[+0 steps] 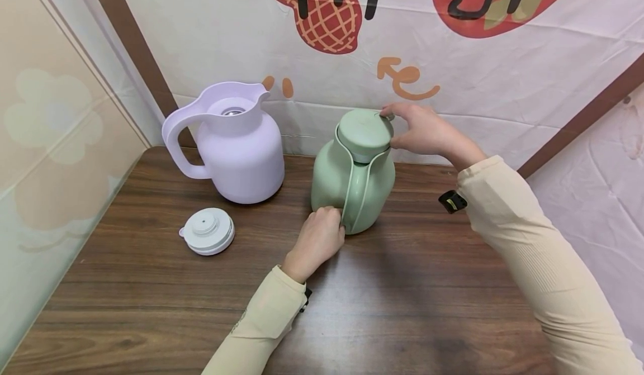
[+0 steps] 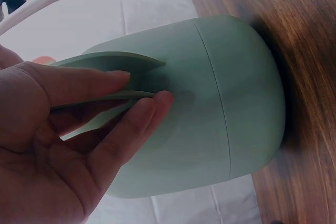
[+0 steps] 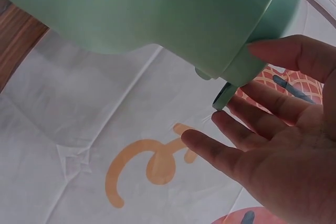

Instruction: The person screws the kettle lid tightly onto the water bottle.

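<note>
A green thermos jug (image 1: 327,176) stands on the table with its handle (image 1: 358,193) facing me. My left hand (image 1: 318,240) grips the lower part of that handle; in the left wrist view, the thumb lies on one side and the fingers curl round the other. Seated in the jug's mouth is a round green lid (image 1: 364,129). My right hand (image 1: 425,130) pinches the lid's edge from the right, thumb on its near side. In the right wrist view, a small loop tab (image 3: 224,97) juts from the lid beside the fingertips.
To the left stands a lilac thermos jug (image 1: 241,151), its mouth uncovered and handle pointing left. Its pale round lid (image 1: 208,231) lies in front of it on the brown wooden table (image 1: 151,302). A printed cloth (image 1: 312,123) hangs close behind both jugs.
</note>
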Motion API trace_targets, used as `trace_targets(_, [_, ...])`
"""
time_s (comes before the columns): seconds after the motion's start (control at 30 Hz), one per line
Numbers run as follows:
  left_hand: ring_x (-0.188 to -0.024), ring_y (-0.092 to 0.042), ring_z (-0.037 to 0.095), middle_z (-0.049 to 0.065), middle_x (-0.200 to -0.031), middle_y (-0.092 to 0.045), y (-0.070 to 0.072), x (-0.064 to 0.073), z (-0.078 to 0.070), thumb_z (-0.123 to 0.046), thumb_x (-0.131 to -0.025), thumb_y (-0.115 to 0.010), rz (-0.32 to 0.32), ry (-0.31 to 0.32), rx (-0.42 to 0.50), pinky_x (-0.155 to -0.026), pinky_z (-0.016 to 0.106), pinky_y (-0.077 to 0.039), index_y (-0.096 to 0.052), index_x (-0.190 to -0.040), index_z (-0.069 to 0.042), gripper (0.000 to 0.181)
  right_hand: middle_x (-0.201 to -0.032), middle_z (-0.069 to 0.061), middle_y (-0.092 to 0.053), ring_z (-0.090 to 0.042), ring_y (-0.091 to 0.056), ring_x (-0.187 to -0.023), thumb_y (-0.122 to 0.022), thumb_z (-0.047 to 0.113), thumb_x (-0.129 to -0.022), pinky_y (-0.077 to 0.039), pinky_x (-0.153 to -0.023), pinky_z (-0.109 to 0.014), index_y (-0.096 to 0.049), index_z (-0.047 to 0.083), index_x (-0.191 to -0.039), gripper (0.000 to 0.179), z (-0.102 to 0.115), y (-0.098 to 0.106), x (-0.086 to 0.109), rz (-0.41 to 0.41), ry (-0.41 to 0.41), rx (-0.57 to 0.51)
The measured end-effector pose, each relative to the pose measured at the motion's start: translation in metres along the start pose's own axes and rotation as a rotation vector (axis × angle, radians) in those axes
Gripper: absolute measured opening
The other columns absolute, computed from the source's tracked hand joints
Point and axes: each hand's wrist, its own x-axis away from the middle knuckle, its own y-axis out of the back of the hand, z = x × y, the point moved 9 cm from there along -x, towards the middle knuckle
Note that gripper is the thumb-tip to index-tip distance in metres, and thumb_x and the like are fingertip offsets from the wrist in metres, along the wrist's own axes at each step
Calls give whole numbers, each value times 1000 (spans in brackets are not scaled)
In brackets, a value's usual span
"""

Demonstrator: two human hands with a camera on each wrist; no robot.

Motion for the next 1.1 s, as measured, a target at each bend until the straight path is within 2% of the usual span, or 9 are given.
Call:
trace_targets(0.2, [-54,-54,23,7,-58,-50,1,0,0,5,-74,-59,1,6,-4,-51,37,-45,-49,-54,-6,25,-134,-18,-42,-33,-32,-127,-56,5,-79,-13,-104,-52,-44,-3,-129,52,0,0,1,-9,15,17])
trace_targets(0.5, [-55,-56,25,7,-59,-51,1,1,1,5,-74,-60,-5,13,-8,-52,38,-46,-49,-54,-6,25,-122,-19,-49,-34,-41,-116,-57,2,-76,-24,-98,-51,-49,-6,-121,46,3,2,5,-37,32,46])
trace_targets(0.7, [-53,-55,24,7,-58,-50,1,0,0,5,-73,-59,-5,12,-8,-51,38,-46,-47,-52,-7,27,-114,-20,-52,-34,-46,-106,-53,-5,-76,-35,-89,-47,-53,-7,-116,40,5,4,8,-72,52,75])
trace_targets(1.1, [-55,-57,29,8,-59,-52,2,1,-1,5,-72,-60,-19,3,-17,-52,40,-46,-50,-53,-5,23,-105,-20,-57,-35,-50,-100,-51,-8,-75,-38,-85,-46,-60,-7,-107,32,5,9,13,-136,69,60])
